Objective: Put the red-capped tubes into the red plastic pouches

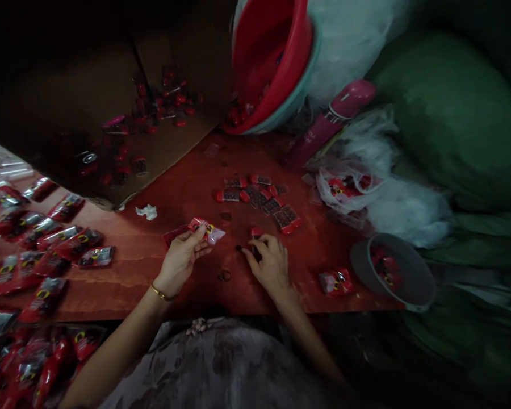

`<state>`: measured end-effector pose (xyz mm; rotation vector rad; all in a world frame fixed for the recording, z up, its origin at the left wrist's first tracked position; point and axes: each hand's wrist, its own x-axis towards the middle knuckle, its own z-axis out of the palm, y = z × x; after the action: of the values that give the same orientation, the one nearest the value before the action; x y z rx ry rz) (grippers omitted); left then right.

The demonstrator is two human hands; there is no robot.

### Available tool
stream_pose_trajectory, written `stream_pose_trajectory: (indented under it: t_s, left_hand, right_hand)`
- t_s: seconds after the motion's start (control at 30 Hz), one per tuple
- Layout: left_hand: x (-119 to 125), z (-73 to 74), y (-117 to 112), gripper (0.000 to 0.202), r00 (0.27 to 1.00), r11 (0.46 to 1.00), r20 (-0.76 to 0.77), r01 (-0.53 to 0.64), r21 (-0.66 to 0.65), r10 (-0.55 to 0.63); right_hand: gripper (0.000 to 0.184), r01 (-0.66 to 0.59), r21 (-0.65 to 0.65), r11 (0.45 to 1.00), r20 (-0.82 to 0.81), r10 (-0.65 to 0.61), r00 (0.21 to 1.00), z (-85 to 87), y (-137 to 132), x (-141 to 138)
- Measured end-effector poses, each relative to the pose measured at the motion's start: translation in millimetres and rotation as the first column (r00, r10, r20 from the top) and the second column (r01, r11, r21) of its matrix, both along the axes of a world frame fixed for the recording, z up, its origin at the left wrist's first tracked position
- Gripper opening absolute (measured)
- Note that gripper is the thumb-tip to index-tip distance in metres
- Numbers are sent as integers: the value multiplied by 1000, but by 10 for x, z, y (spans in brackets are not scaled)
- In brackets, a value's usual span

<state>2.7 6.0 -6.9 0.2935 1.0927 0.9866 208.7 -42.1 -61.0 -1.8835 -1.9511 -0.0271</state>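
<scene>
Left hand (181, 255) pinches a red packet (208, 231) mid-frame, thumb on top seemingly for steadiness, while the right hand (272, 262) curls round a red-topped container (255, 232).

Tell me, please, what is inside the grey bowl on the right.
The grey bowl holds red packets. Whatever lies beneath them is covered, so I cannot see it.

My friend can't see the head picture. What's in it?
A left hand holds red packaging over a reddish table; the right hand touches a small red-topped item. Small dark containers lie beyond, shiny red packages at left.
</scene>
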Motion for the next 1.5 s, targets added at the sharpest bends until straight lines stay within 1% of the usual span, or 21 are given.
stream_pose_trajectory:
  t_s: [0.1,0.17,0.23,0.4,0.47,0.5,0.57,0.6,0.63,0.7,0.77,0.8,0.83,0.97,1.07,1.13,1.23,1.37,1.43,1.5]
  left_hand:
    - [12,-40,-8,37,997,998,53,54,-15,-53]
    - [22,-60,-21,35,992,996,93,83,-19,-80]
    - [27,-69,-37,32,988,994,115,105,-28,-101]
    - [27,-51,-75,29,986,993,125,115,-37,-109]
    - [37,-35,-88,32,986,992,120,123,-33,-118]
    - [45,-28,-93,34,986,991,111,129,-30,-125]
    - [64,-16,-101,37,987,990,82,142,-18,-140]
    - [73,-14,-103,38,987,989,65,148,-12,-147]
    - [82,-14,-103,38,987,988,48,152,-9,-152]
    - [95,-20,-101,38,987,988,15,157,-8,-157]
    - [107,-28,-99,38,986,987,-23,163,-4,-163]
    - [111,-32,-99,39,985,986,-47,168,2,-167]
    - [116,-34,-101,39,982,985,-72,175,11,-174]
    - [114,-28,-123,42,969,978,-168,195,67,-182]
    - [97,-8,-140,42,965,973,-195,201,111,-177]
    - [96,4,-147,43,966,971,-188,204,123,-179]
    - [126,-6,-160,43,976,970,-142,186,157,-164]
    - [201,-94,-204,36,986,964,-97,151,217,-132]
    - [231,-139,-229,32,988,962,-111,130,242,-105]
    - [250,-160,-245,31,990,961,-117,106,256,-78]
  right_hand:
    - [29,72,88,993,-19,-70,997,-72,-95,73]
    - [29,102,110,989,-16,-101,995,-111,-104,86]
    - [26,112,117,987,-8,-112,994,-148,-81,89]
    - [32,130,170,977,16,-134,991,-232,44,153]
    - [30,156,163,974,-30,-153,988,-240,85,201]
    - [29,170,146,975,-78,-160,984,-230,91,223]
    - [28,186,87,979,-228,-162,960,-170,55,248]
    - [27,172,33,985,-325,-152,933,-121,12,246]
    - [27,138,-34,990,-433,-139,890,-62,-47,234]
    - [25,4,-170,985,-644,-115,756,75,-188,180]
    - [24,-147,-249,957,-776,-106,622,210,-314,98]
    - [22,-198,-261,945,-808,-102,580,269,-356,53]
    - [21,-230,-263,937,-824,-94,559,320,-382,9]
    - [18,-290,-240,926,-833,-43,552,440,-357,-120]
    - [17,-303,-229,925,-849,-37,527,454,-303,-166]
    - [18,-305,-231,924,-872,-58,486,443,-280,-186]
    - [21,-339,-248,907,-915,-104,390,411,-259,-218]
    - [26,-391,-275,878,-953,-193,235,348,-236,-299]
    - [26,-353,-270,896,-959,-216,185,310,-233,-367]
    - [26,-262,-243,934,-962,-197,191,276,-238,-448]
